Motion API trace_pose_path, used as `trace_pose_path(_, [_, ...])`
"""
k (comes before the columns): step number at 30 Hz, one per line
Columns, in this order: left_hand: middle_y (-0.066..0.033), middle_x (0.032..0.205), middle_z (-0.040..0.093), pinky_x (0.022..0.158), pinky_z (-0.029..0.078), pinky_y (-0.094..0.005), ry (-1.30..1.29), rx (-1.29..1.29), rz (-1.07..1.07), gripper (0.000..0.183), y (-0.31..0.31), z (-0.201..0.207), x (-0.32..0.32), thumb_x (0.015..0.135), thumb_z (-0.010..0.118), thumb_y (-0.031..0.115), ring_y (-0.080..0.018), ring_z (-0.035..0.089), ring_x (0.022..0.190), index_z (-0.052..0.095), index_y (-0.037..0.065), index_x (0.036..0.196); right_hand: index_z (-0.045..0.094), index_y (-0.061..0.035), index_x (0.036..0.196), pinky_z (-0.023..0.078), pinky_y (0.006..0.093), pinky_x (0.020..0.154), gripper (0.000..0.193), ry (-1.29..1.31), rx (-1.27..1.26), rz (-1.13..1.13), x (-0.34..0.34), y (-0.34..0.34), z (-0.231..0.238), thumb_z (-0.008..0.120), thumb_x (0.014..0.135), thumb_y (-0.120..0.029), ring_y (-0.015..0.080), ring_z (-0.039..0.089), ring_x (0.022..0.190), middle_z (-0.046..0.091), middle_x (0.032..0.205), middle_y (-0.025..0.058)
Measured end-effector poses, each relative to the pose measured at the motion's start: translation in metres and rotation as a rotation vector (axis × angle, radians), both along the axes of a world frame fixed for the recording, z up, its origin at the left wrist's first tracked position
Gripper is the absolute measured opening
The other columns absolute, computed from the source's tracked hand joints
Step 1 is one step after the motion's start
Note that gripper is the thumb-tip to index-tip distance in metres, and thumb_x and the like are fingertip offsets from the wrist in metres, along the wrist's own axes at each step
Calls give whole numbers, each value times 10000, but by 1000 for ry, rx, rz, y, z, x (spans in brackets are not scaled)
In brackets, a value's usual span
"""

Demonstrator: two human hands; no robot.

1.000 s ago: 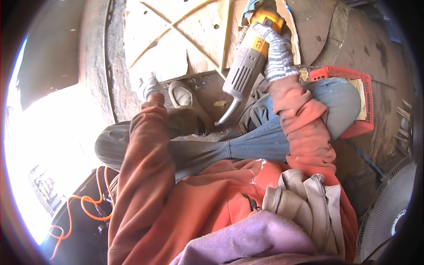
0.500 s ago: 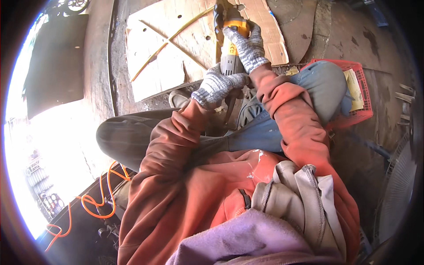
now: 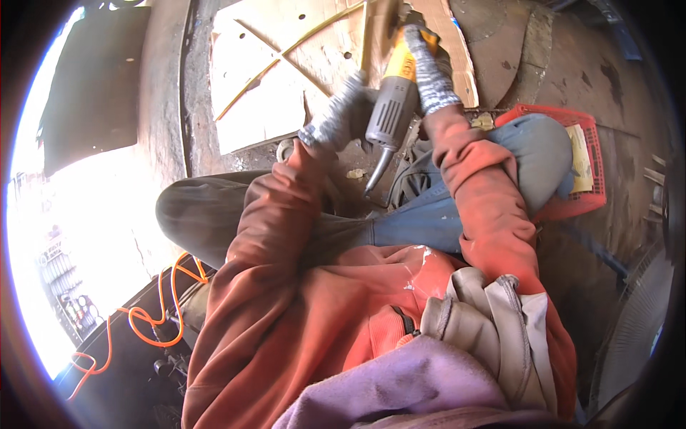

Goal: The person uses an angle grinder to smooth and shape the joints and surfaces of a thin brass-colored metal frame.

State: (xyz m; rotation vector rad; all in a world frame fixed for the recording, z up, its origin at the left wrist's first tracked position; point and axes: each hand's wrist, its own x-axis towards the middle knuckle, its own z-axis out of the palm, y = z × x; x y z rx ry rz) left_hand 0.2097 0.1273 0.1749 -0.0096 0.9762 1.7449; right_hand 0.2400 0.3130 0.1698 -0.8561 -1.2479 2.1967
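Note:
My right hand (image 3: pixel 429 64), in a grey-and-white knit glove, is wrapped round the front part of a yellow and grey angle grinder (image 3: pixel 396 104). The grinder's grey rear end and cord tilt down toward my lap; its head is blurred at the top of the view. Just left of the tool, my gloved left hand (image 3: pixel 336 114) is apart from it, and motion smears its fingers. Beneath both hands lies a pale flat sheet (image 3: pixel 246 118) with round holes and thin strips (image 3: pixel 279 56) crossing on it.
A red plastic crate (image 3: pixel 593 143) with a yellowish paper (image 3: pixel 581 161) stands beside my right knee. At the far right is a fan (image 3: pixel 636 329). An orange hose (image 3: pixel 153 339) coils at the lower left, and a dark panel (image 3: pixel 96 86) lies at the upper left.
My left hand has come off the grinder's body and moved slightly left. My right hand has shifted right with the grinder, which now tilts differently, uncovering its rear end and cord.

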Motion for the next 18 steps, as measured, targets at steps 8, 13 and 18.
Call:
trace_pose_path(8, [-143,847,703,543,567,-419,745,-1198,384,421,-93,-145,-132,890,697,345,-249,698,749,653,-9,1114,627,-94,1067,603,412,596,662,-143,-297,111,16,16,2,629,882,-729,256,676,619,690,812,97])
trace_pose_path(13, [-198,883,711,795,533,-454,1325,-1258,295,319,-71,-163,-118,895,716,322,-334,690,829,664,48,1050,617,-46,1071,620,446,615,669,-147,-479,110,27,12,8,632,898,-691,297,684,631,691,810,147])
trace_pose_path(18, [-208,1091,687,935,516,-473,1546,-1105,-229,372,-3,-146,-45,859,747,391,-391,652,1070,703,92,1076,614,5,1065,617,434,614,717,-29,-575,122,33,23,-2,636,883,-689,307,680,629,694,806,163])
